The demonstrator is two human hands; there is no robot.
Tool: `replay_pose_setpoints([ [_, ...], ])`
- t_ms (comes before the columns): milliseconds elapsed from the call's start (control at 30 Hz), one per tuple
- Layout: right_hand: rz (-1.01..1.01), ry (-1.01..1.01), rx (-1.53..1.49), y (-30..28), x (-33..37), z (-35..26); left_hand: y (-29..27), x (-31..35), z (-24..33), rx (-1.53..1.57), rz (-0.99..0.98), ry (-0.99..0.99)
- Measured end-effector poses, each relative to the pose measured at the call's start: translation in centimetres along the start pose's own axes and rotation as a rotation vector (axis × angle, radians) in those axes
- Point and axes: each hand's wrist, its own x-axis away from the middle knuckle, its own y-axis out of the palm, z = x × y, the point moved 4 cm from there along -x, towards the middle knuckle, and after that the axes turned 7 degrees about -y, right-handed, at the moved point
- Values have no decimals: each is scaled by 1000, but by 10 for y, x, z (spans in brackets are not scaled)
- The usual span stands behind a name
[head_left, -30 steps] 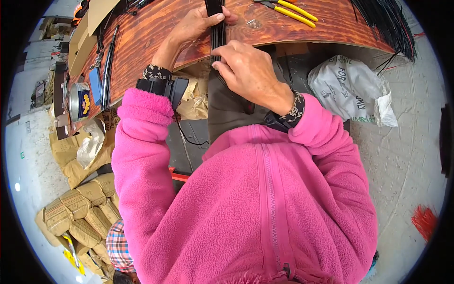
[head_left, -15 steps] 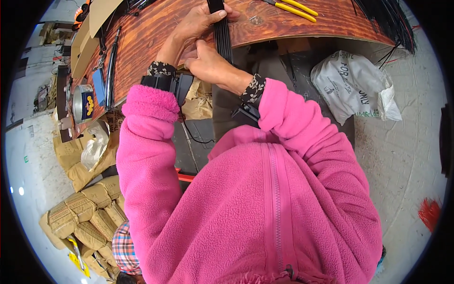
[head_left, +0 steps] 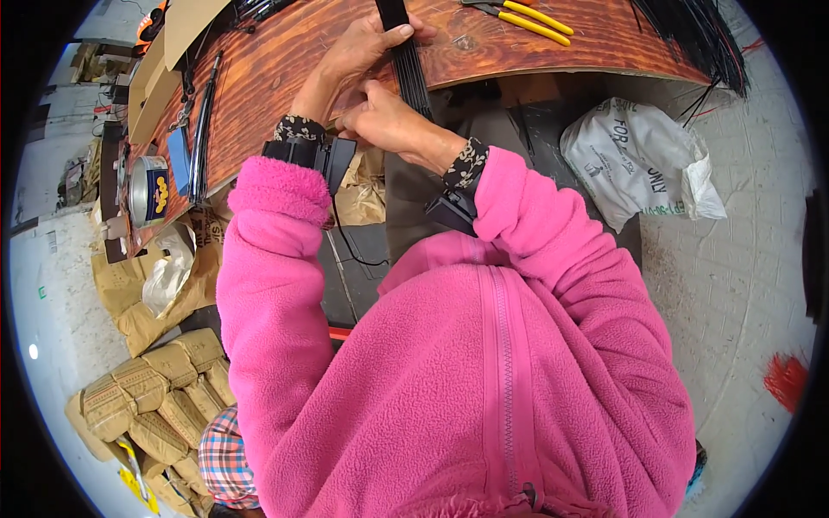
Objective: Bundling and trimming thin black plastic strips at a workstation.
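Note:
A flat bundle of thin black strips [head_left: 411, 79] runs down over the table's near edge, its upper part covered by a wider black band. My left hand [head_left: 363, 47] is closed around the bundle near the band, thumb on top and fingertips showing on the far side. Just below, my right hand [head_left: 389, 123] is closed beside the bundle's lower part, its fingers curled toward the left. What those fingers pinch, if anything, is hidden. Yellow-handled pliers [head_left: 534, 24] lie on the table to the right of the bundle.
The wood-grained table [head_left: 276, 65] curves around me. Loose black strands [head_left: 704, 47] hang over its right end. At left are a cardboard box [head_left: 154, 95], a round tin [head_left: 148, 192] and black rods [head_left: 205, 129]. A white sack [head_left: 635, 160] sits at right; brown packages [head_left: 160, 380] lie lower left.
Both hands keep their hold around the bundle with barely any movement. The view has shifted slightly, so the pliers and sack appear a little further left.

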Motion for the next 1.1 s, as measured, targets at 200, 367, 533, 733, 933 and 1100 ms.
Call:
replay_pose_setpoints([
  [200,-90,-8,-105,7,11,-23,0,4,0,4,18,4],
  [367,-147,51,-159,0,5,-1,2,-1,4,-16,7,-3],
  [533,65,55,-304,4,1,1,0,3,3,-28,55,5],
  [733,324,-17,-344,-7,-14,7,10,3,5,65,53,-91],
  [933,335,-49,-204,-13,-28,11,14,5,8,-1,77,-76],
  [1100,357,-44,-200,-14,-32,14,14,6,7,-3,84,-80],
])
